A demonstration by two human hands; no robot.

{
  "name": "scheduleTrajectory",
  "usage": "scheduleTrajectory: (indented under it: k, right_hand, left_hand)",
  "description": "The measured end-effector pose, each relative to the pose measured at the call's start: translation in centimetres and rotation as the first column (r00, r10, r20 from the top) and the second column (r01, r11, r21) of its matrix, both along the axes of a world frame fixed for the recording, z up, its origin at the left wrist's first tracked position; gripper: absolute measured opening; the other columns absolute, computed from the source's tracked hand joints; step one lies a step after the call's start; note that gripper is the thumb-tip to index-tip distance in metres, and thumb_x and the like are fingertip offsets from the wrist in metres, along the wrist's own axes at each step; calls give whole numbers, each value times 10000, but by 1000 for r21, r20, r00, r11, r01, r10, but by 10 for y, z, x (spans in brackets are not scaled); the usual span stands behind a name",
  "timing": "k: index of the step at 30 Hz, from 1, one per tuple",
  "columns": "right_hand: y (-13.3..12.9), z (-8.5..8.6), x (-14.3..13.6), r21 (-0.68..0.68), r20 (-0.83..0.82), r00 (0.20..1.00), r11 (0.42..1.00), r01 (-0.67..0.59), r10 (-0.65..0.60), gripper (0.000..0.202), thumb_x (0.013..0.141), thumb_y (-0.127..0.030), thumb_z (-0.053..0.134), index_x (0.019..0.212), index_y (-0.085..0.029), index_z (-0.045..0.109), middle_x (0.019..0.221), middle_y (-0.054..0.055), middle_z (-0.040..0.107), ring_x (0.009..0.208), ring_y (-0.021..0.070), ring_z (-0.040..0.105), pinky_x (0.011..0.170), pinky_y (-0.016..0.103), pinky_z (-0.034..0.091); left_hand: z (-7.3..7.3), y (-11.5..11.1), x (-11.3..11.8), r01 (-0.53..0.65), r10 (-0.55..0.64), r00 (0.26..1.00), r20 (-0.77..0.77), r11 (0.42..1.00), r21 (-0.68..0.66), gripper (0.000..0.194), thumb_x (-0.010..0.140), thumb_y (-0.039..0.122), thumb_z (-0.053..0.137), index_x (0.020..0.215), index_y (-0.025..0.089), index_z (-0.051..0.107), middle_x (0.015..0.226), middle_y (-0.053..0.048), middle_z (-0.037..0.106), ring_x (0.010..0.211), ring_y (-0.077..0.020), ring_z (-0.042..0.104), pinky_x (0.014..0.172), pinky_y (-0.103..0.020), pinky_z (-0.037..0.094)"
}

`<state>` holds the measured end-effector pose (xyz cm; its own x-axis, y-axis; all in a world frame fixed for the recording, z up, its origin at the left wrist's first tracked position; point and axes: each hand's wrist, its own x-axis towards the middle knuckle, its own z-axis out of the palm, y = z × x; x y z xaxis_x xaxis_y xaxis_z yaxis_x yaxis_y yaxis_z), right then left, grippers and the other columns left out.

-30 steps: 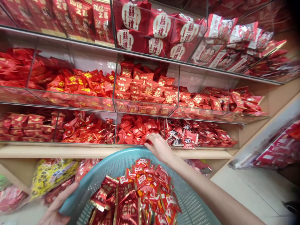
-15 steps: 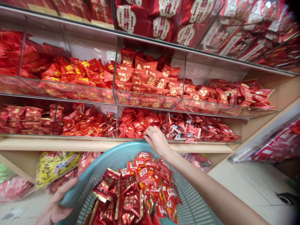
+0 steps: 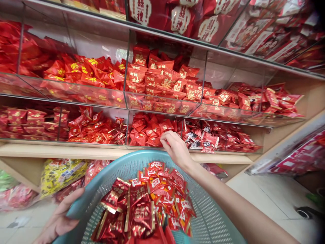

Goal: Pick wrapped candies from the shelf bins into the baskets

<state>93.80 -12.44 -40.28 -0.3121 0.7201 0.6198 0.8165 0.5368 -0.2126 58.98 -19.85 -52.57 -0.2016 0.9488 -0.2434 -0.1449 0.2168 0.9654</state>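
My left hand point(image 3: 59, 218) grips the left rim of a teal plastic basket point(image 3: 213, 210), thumb and fingers on either side of it. In the basket lie dark red packets with gold edges point(image 3: 141, 215) and smaller red and orange wrapped sweets point(image 3: 165, 189). My right hand point(image 3: 176, 149) reaches across the basket to the front of a lower shelf bin. Its curled fingers are at the edge of a heap of red wrapped sweets point(image 3: 144, 130). Whatever the fingertips hold, if anything, is hidden.
Clear dividers part the shelf bins, with red packets point(image 3: 162, 79) on the tier above and black-and-red ones point(image 3: 203, 135) to the right. A wooden ledge point(image 3: 61, 151) runs along the front. Below it sits a yellow bag of sweets point(image 3: 63, 176).
My right hand has shifted slightly right and up along the front of the bin, fingers still curled. The view has moved a little. My left hand keeps its grip on the basket.
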Motion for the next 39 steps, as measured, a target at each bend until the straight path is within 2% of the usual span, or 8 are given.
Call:
scheduleTrajectory:
  k: [4, 8, 12, 16, 19, 24, 31, 39]
  right_hand:
    - [-23, 9, 9, 23, -125, 990, 998, -61, 63, 114, 899, -193, 406, 875, -193, 518, 936, 63, 561, 883, 167, 518, 779, 307, 425]
    - [-69, 15, 17, -133, -253, 964, 985, -113, 77, 103, 884, -217, 443, 855, -193, 539, 926, 47, 571, 816, 139, 539, 708, 282, 449]
    - [-121, 6, 25, -440, -314, 949, 883, -164, 20, 123, 879, -217, 439, 805, -198, 535, 930, 48, 589, 774, 129, 556, 642, 259, 465]
    - [-153, -13, 27, -552, -302, 951, 801, -231, 66, 103, 856, -161, 426, 796, -201, 499, 921, 55, 597, 773, 129, 565, 649, 255, 478]
    - [-160, -27, 23, -552, -241, 962, 797, -245, 128, 107, 815, -113, 427, 778, -202, 474, 877, 47, 595, 729, 120, 565, 622, 241, 471]
    - [-160, -45, 13, -464, -62, 984, 868, -178, 169, 143, 792, -79, 383, 748, -189, 463, 814, 52, 579, 680, 122, 566, 564, 227, 458]
    - [-164, -51, 3, -376, 379, 887, 920, -111, 262, 159, 790, -65, 444, 694, -174, 508, 775, 52, 591, 647, 144, 558, 524, 254, 457]
    - [-162, -58, -4, -356, 488, 813, 923, -147, 318, 105, 785, -132, 541, 693, -180, 527, 815, 18, 603, 676, 139, 562, 519, 261, 425]
  left_hand:
    - [6, -3, 4, -19, 21, 999, 39, 999, -42, 614, 232, 215, 759, 822, 360, 670, 848, 81, 708, 693, -293, 638, 519, -366, 549]
    - [2, -3, 1, 5, 4, 997, 76, 993, -121, 670, 239, 251, 778, 884, 375, 645, 806, 72, 709, 668, -296, 635, 533, -395, 554]
    - [-6, 0, -6, -20, 20, 1000, -1, 1000, -22, 644, 222, 247, 770, 850, 343, 664, 914, 90, 695, 802, -317, 622, 536, -355, 554]
    - [-8, 1, -9, -12, 16, 1000, 24, 985, -172, 760, 239, 268, 756, 978, 374, 617, 841, 68, 703, 946, -384, 585, 524, -400, 553]
    - [-4, 2, -9, -9, 5, 1000, -28, 988, -152, 744, 240, 271, 742, 968, 372, 628, 881, 80, 699, 1067, -378, 529, 606, -385, 567]
    - [0, 3, -8, 4, -2, 1000, 15, 983, -181, 758, 260, 272, 737, 1001, 365, 610, 885, 67, 701, 929, -370, 595, 613, -413, 564]
    - [-14, 6, -18, -6, 5, 995, -100, 1000, -12, 640, 273, 280, 739, 902, 358, 653, 1034, 121, 661, 1223, -364, 396, 1019, -443, 402]
    - [-30, 7, -23, 15, -14, 996, -92, 1000, 20, 693, 264, 343, 787, 944, 351, 650, 1057, 96, 661, 1154, -395, 461, 778, -418, 559]
